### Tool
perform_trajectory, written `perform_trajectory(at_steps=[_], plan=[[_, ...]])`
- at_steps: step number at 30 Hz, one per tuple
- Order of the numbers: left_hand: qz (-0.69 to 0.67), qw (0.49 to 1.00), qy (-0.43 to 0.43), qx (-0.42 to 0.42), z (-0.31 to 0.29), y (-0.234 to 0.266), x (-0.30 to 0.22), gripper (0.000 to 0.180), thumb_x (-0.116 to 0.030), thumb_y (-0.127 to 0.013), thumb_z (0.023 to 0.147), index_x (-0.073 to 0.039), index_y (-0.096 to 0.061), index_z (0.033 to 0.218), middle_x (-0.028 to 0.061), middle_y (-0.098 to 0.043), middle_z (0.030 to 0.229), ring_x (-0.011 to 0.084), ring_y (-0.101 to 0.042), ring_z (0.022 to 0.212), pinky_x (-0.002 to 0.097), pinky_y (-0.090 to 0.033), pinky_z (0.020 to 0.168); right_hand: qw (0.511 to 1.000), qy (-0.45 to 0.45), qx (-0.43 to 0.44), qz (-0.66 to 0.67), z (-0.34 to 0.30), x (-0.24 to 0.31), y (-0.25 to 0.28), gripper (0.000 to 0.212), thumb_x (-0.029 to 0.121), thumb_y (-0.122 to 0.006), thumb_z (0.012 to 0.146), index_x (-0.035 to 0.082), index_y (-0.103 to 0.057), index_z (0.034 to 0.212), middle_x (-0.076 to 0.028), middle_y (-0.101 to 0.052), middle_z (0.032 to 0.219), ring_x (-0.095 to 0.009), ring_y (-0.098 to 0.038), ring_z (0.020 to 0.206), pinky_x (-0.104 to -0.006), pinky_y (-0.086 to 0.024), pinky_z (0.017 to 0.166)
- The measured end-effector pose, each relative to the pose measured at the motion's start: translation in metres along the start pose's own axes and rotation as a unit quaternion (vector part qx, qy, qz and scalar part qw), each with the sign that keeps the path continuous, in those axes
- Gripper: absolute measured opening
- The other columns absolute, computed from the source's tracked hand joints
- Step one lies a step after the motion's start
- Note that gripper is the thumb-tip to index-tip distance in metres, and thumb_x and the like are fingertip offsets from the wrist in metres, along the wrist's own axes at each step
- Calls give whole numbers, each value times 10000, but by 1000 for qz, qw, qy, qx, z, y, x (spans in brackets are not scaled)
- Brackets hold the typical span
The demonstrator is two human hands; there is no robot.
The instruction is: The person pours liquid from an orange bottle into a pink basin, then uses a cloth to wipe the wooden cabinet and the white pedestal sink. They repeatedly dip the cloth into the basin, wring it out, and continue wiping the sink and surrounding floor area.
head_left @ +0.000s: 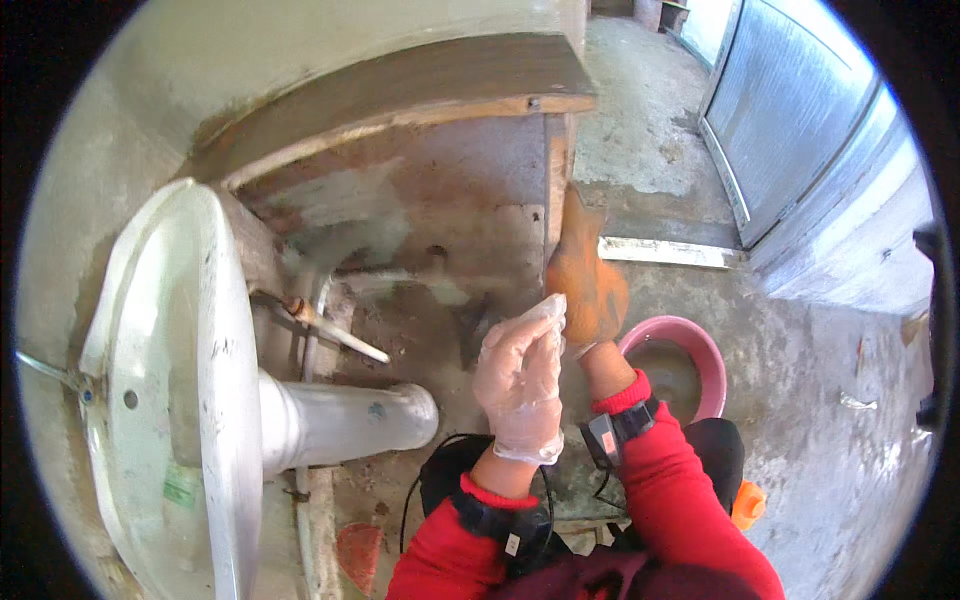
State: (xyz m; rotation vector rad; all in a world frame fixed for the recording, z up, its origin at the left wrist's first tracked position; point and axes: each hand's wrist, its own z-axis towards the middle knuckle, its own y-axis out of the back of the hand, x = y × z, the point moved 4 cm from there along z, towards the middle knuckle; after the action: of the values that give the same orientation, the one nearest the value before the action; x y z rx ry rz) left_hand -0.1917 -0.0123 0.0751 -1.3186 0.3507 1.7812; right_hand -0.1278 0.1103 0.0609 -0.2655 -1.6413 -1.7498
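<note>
My left hand (520, 382) wears a thin clear plastic glove. Its fingers are half bent, and nothing shows in its cupped palm. Just to its right, an orange and grey-brown glove-like covering (588, 295) hides my right hand and points away from me. Blur keeps the right fingers from showing clearly; a scrap of clear plastic shows at that wrist. The left fingertips are close against the orange edge; whether they touch cannot be made out. A pink basin (712, 365) stands on the floor, partly behind my right forearm.
A white pedestal sink (228, 400) fills the left side, with a pipe (345, 338) sticking out beside it. Beyond my hands is a wooden-edged ledge (400, 85). At the right stand a doorway and a glazed door (790, 120). An orange container (748, 505) sits near my leg.
</note>
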Motion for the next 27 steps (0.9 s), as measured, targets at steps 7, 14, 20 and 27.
perform_trajectory(at_steps=[7,14,20,27], plan=[[14,1000,10,-24,3,17,-5,153,9,-652,899,-18,-684,1047,109,-671,1049,173,-647,905,275,-528,781,979,171,-107,-30,-11,23,-19,756,223,-740,713,-23,-428,1356,-235,-536,1273,-368,-520,1145,-369,-402,1021],[30,998,0,-61,5,27,-6,149,-1,-690,856,-68,-710,988,76,-685,968,182,-647,858,305,-515,741,871,271,-345,-218,28,66,54,974,238,-850,604,-36,-370,1405,-192,-512,1316,-352,-525,1130,-350,-387,1057],[-43,997,27,-57,5,22,-7,171,52,-669,862,-27,-691,1012,69,-642,1011,98,-596,780,229,-488,661,945,201,-243,-83,-2,10,-8,905,237,-817,644,-37,-384,1390,-193,-525,1280,-357,-528,1115,-361,-399,1034],[-3,999,-26,-23,5,13,-10,166,46,-668,877,-33,-698,1020,56,-653,1004,102,-603,793,233,-497,677,963,167,-204,50,-11,-5,-42,826,237,-777,692,-38,-399,1373,-194,-540,1238,-362,-533,1097,-373,-413,1007]])
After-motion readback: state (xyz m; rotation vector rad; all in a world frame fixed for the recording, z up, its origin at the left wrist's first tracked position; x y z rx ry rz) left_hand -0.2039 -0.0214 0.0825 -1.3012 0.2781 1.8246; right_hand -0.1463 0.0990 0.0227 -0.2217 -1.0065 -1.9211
